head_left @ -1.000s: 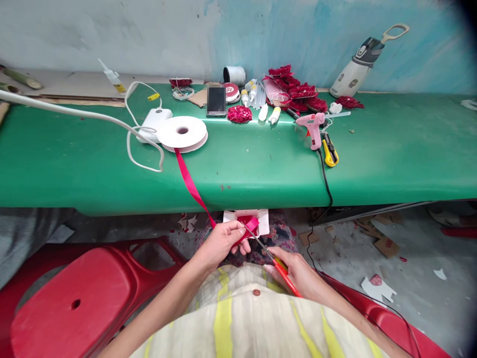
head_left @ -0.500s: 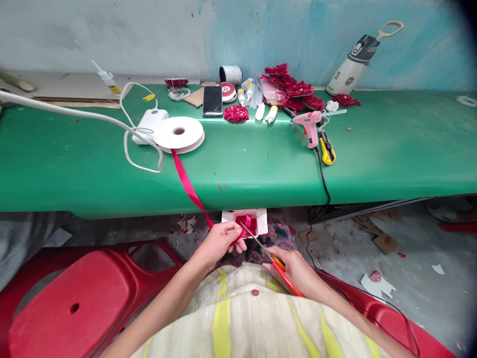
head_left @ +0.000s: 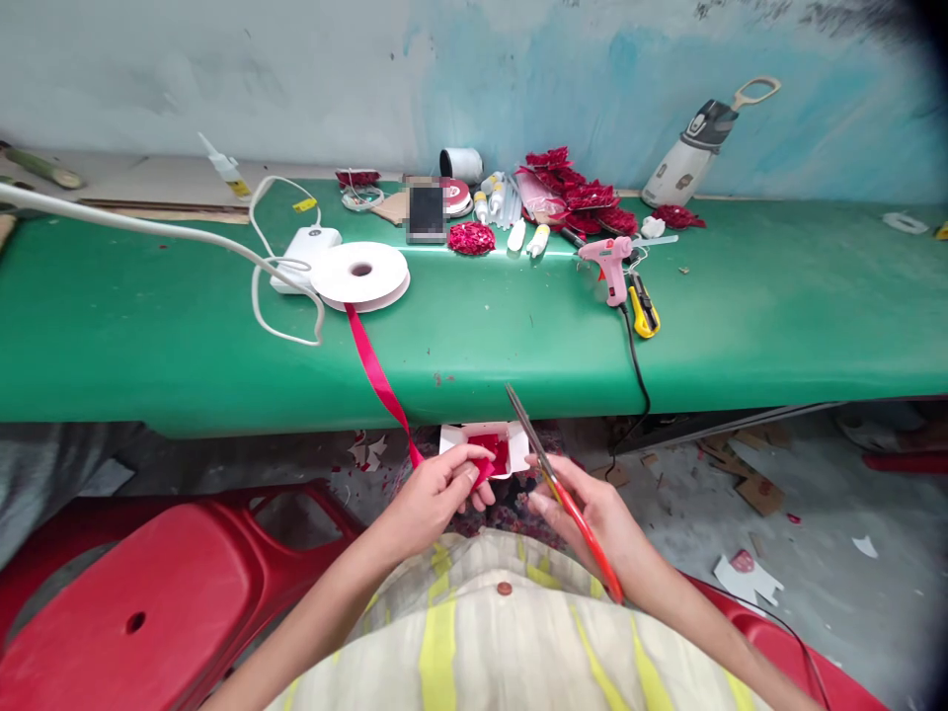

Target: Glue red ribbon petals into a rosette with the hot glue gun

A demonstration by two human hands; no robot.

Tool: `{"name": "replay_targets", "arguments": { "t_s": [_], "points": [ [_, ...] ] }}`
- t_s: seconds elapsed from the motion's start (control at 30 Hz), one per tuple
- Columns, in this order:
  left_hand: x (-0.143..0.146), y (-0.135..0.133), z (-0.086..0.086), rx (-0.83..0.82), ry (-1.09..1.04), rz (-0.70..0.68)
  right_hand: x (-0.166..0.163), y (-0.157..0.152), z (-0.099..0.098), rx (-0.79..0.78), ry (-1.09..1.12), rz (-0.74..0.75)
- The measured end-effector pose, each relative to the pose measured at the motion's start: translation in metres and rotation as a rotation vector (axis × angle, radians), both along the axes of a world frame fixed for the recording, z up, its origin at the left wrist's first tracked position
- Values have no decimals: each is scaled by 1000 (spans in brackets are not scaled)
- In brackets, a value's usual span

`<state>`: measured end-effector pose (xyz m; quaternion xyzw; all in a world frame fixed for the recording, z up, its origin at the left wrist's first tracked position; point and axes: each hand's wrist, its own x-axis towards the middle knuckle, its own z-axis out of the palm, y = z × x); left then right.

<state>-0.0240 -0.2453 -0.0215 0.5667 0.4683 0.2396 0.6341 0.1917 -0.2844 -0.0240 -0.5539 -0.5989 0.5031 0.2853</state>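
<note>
A red ribbon [head_left: 376, 380] runs from a white spool [head_left: 359, 274] on the table down to my left hand [head_left: 445, 488]. The fingers of that hand pinch the ribbon near its end, and a short flap sticks out past the fingertips. In my right hand [head_left: 585, 509] are scissors [head_left: 552, 464] with red and yellow handles, their blades pointing up and away from me, apart from the ribbon. Just beyond my hands, a small white box [head_left: 520, 446] with red ribbon pieces [head_left: 495, 450] in it rests on my lap.
On the green table [head_left: 474, 336] lie a pink glue gun [head_left: 613, 269] with a hanging black cord, a yellow cutter [head_left: 644, 308], small glue bottles [head_left: 538, 240] and a pile of red pieces [head_left: 578, 193]. A bottle [head_left: 685, 158] leans at the wall. Red stools [head_left: 140, 592] flank me.
The scissors have swung away from the ribbon, up and to the right, with my grip on them loosened. A ribbon piece visible at the box is now lower or out of sight.
</note>
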Motion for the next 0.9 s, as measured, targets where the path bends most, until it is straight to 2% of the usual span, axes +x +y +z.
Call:
{"name": "replay_targets", "arguments": {
  "t_s": [0.1,0.2,0.33,0.43,0.63,0.77,0.9],
  "points": [
    [3,-8,13,212,124,-66,-17,13,20,21,124,-62],
    [8,-16,21,274,152,-115,-31,16,32,-6,212,-86],
    [8,-22,28,277,143,-142,-37,11,34,-10,282,-126],
    [2,-19,31,423,228,-163,-32,9,30,41,271,-164],
    [-25,7,24,814,538,-254,-18,6,27,35,227,-251],
    [-53,30,22,959,702,-250,-11,5,30,38,210,-316],
    [-76,48,31,1095,747,-203,5,5,31,58,158,-401]
  ]
}}
